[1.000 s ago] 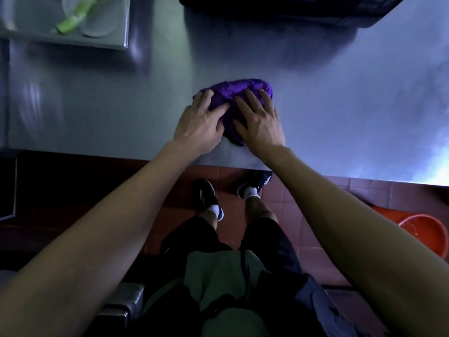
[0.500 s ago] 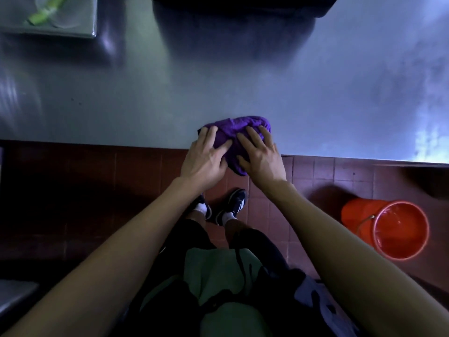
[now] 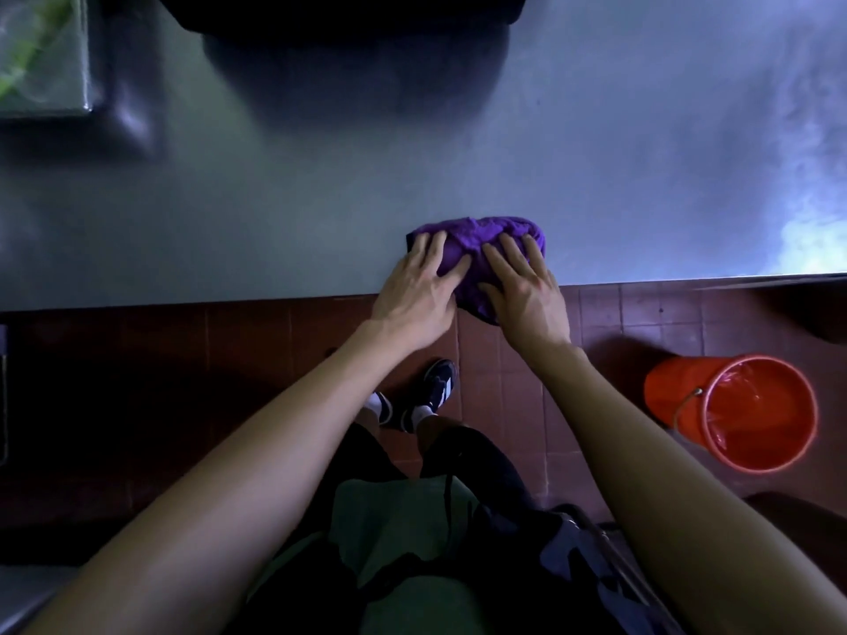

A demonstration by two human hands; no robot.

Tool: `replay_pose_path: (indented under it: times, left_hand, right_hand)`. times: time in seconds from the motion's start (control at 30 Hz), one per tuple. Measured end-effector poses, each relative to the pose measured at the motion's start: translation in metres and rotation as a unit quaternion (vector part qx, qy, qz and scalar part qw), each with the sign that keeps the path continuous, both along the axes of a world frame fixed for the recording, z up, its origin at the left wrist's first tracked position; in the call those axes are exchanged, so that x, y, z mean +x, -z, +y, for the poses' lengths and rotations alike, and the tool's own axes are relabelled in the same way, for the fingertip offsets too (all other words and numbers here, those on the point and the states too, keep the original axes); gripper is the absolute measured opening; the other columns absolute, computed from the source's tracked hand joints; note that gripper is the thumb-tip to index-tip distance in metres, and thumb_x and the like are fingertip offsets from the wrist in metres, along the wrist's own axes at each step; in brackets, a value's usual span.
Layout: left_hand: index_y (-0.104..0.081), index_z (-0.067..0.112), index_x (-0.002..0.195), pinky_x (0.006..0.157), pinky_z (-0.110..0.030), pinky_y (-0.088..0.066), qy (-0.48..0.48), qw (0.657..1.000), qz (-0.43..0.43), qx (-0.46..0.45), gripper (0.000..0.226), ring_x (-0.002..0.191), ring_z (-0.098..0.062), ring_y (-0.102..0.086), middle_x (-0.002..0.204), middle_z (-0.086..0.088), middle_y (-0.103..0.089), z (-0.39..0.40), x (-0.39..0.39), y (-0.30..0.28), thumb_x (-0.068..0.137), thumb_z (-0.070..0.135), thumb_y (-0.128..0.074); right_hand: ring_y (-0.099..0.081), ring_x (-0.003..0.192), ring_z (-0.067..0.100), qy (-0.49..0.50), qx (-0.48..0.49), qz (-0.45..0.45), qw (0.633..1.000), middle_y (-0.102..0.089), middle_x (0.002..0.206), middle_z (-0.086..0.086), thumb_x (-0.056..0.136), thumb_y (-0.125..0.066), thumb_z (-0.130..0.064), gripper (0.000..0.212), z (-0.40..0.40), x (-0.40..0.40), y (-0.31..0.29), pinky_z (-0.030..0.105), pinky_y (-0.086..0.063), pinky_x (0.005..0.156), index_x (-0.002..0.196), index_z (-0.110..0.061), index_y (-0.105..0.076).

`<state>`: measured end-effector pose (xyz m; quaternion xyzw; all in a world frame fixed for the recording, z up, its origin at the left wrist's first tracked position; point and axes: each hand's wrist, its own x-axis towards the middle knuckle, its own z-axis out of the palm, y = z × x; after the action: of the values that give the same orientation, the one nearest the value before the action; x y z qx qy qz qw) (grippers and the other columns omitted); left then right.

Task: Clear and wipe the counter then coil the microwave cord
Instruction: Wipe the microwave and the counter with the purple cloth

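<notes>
- A metal tray point(image 3: 85, 52) sits at the tabletop's point(image 3: 275, 213) far left corner
- The left hand point(image 3: 419, 293) presses flat on the purple cloth point(image 3: 476, 242), fingers point(image 3: 435, 249) straight and spread
- The cloth lies bunched at the tabletop's near edge, under both hands' fingers
- The right hand point(image 3: 527, 291) presses beside it, fingers spread
- An orange bucket point(image 3: 733, 410) stands on the floor at right

Bare forearms, green top point(image 3: 394, 520), black shorts point(image 3: 476, 460), white socks, black sneakers point(image 3: 437, 387) with white stripes.
</notes>
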<state>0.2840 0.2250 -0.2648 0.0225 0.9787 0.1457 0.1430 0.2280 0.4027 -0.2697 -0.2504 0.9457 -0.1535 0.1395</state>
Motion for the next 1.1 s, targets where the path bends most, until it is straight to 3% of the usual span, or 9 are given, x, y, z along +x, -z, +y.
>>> replay_pose_path:
  times: [0.23,0.7,0.9,1.1]
  left_hand:
    - [-0.032,0.028,0.152,0.115,-0.048,-0.032,-0.007,1.000,-0.027,-0.003,0.058,0.149,-0.037,-0.013,0.163,-0.018,-0.011,-0.007,-0.066,-0.002,0.097,0.027,-0.048]
    - [-0.034,0.033,0.153,0.114,-0.051,-0.033,0.032,0.999,-0.004,0.011,0.058,0.150,-0.039,-0.013,0.164,-0.017,-0.014,-0.097,-0.183,0.005,0.097,0.028,-0.048]
    - [-0.029,0.030,0.155,0.117,-0.049,-0.027,0.006,1.000,-0.002,0.020,0.061,0.152,-0.036,-0.008,0.166,-0.016,-0.007,-0.153,-0.194,0.008,0.097,0.030,-0.047]
    - [-0.028,0.030,0.155,0.118,-0.049,-0.027,-0.010,1.000,0.016,0.021,0.061,0.152,-0.035,-0.010,0.166,-0.014,-0.009,-0.229,-0.187,0.010,0.097,0.028,-0.045]
  right_hand:
    - [-0.021,0.151,0.035,0.036,0.003,-0.041,0.999,-0.036,0.159,0.007,0.094,-0.064,-0.022,0.058,-0.016,-0.061,0.000,0.051,-0.036,0.115,0.148,-0.019,-0.044]
    - [-0.021,0.149,0.033,0.054,0.039,-0.022,0.998,-0.033,0.159,0.005,0.095,-0.059,-0.035,0.061,-0.098,-0.166,0.000,0.044,-0.036,0.113,0.151,-0.020,-0.039]
    - [-0.017,0.151,0.034,0.061,0.043,-0.026,0.997,-0.029,0.162,0.004,0.097,-0.057,-0.037,0.062,-0.163,-0.184,-0.002,0.047,-0.034,0.115,0.153,-0.021,-0.036]
    - [-0.015,0.151,0.037,0.035,0.036,-0.021,0.999,-0.028,0.162,0.005,0.099,-0.052,-0.036,0.059,-0.238,-0.186,-0.004,0.044,-0.021,0.121,0.154,-0.022,-0.036]
